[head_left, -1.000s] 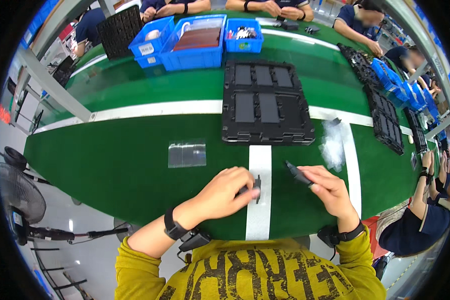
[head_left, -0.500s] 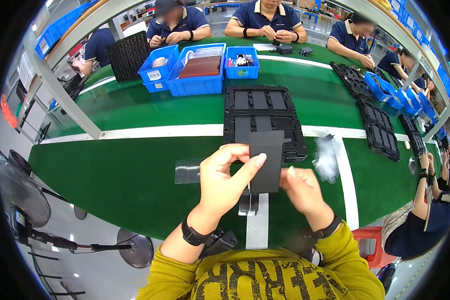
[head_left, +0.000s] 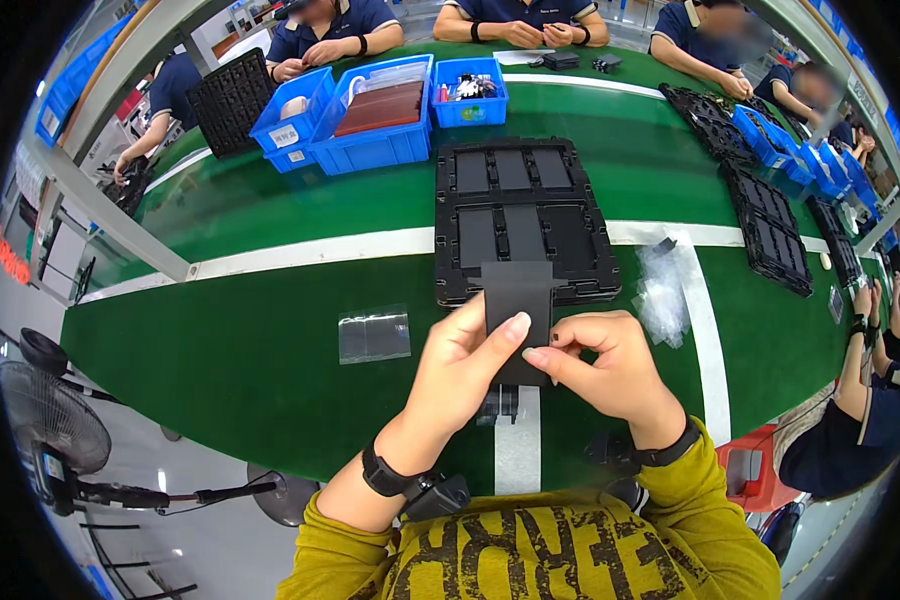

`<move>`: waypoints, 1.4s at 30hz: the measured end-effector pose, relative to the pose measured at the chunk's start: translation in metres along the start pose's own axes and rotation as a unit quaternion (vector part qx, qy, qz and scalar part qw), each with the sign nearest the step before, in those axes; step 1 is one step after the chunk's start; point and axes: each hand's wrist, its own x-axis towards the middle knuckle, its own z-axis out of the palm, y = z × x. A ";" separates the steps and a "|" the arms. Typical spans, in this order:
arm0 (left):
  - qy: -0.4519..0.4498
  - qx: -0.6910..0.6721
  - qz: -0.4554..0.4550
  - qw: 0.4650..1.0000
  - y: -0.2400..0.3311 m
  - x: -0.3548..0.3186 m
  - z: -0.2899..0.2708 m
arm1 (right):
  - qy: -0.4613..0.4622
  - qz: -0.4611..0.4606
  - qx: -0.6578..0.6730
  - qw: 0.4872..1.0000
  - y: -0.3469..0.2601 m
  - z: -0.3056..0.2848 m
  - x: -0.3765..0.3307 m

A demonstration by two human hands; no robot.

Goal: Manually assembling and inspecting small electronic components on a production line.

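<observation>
Both hands hold up a dark flat rectangular panel (head_left: 517, 300) above the green table. My left hand (head_left: 465, 365) grips its left edge with the thumb laid across the front. My right hand (head_left: 610, 365) pinches its lower right edge with fingertips. Just beyond the panel lies a black moulded tray (head_left: 523, 222) with several recesses, some filled with similar dark panels. A small dark part (head_left: 502, 402) lies on the table under my hands, on the white stripe.
A clear plastic sleeve (head_left: 373, 335) lies left of my hands; crumpled clear film (head_left: 662, 290) lies to the right. Blue bins (head_left: 374, 110) stand farther back. More black trays (head_left: 770, 235) line the right side. Other people sit around the table's far and right edges.
A second ago my hands were low at the table with small parts. They lifted the dark panel, and it stays raised now with my right fingers shifted along its lower edge.
</observation>
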 end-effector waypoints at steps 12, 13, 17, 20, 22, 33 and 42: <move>-0.094 0.036 -0.079 0.992 -0.002 -0.001 -0.004 | 0.023 -0.020 0.046 0.998 -0.005 -0.035 -0.003; -0.082 0.028 -0.088 0.992 -0.002 0.000 -0.002 | 0.021 -0.032 0.020 0.999 -0.007 -0.034 -0.003; -0.088 0.038 -0.100 0.990 -0.003 0.002 -0.001 | 0.025 -0.019 0.008 0.999 -0.004 -0.037 -0.006; -0.083 0.034 -0.106 0.990 -0.004 0.002 -0.001 | 0.016 -0.027 0.025 0.999 -0.002 -0.037 -0.006; -0.087 0.026 -0.104 0.990 -0.004 0.001 -0.002 | 0.016 -0.025 0.046 0.999 -0.002 -0.036 -0.007; -0.164 -0.139 -0.146 0.966 -0.008 -0.002 -0.007 | -0.012 -0.080 0.057 0.995 -0.010 -0.034 -0.007; -0.164 -0.117 -0.139 0.970 -0.007 -0.002 -0.007 | -0.008 -0.082 0.041 0.996 -0.015 -0.034 -0.009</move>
